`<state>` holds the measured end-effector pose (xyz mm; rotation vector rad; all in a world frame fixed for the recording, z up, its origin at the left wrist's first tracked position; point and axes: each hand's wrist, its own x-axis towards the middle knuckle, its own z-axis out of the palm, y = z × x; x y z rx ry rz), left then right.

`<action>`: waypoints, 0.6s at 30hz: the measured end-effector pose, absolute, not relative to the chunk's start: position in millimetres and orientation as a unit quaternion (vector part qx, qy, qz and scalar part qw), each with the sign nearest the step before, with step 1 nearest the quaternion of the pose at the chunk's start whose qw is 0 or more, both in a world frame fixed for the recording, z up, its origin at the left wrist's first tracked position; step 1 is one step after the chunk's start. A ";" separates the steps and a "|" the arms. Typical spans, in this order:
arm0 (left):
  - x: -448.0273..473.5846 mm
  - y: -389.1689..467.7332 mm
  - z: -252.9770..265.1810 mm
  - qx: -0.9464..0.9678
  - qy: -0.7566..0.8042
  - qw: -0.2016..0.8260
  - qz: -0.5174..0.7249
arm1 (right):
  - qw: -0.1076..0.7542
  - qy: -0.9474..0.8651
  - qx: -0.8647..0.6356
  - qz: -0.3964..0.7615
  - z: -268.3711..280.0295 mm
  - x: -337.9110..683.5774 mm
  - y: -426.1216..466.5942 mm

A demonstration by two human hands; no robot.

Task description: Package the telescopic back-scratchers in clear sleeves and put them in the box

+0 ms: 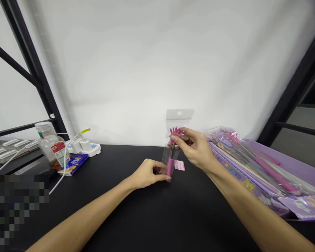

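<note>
Upright above the black table (pixel 152 217) stands a pink back scratcher (pixel 170 167) with a claw-shaped head, a metal shaft and a thick handle. A clear plastic bag (pixel 179 114) with a hanging hole surrounds it. My left hand (pixel 151 173) pinches the lower end of the handle through the bag. My right hand (pixel 194 147) grips the bag around the claw head, its thumb in front. A small pink and white card (pixel 179 165) shows just right of the handle; I cannot tell whether it lies on the table.
On the right, a purple box (pixel 262 150) holds several bagged items, including another pink back scratcher (pixel 273 171). To the left are a clear plastic jar (pixel 54 147), a blue packet (pixel 76 163), a white power strip (pixel 94 149) and a white cable (pixel 65 164). A white wall rises behind.
</note>
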<state>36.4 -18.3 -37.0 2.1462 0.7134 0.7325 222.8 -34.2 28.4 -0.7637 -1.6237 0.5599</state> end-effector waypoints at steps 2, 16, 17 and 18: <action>38.7 -20.5 -36.5 0.846 0.274 0.357 0.287 | 0.592 -0.691 -0.336 0.244 28.4 223.8 -32.9; 45.0 -30.4 -28.8 0.759 0.271 0.514 0.295 | 0.463 -0.642 -0.403 0.460 1.2 247.9 -32.7; 45.6 -31.4 -28.6 0.760 0.271 0.513 0.294 | 0.472 -0.637 -0.401 0.459 -1.1 246.6 -31.8; 46.0 -32.2 -28.6 0.761 0.269 0.513 0.293 | 0.478 -0.634 -0.399 0.459 -3.0 245.5 -30.6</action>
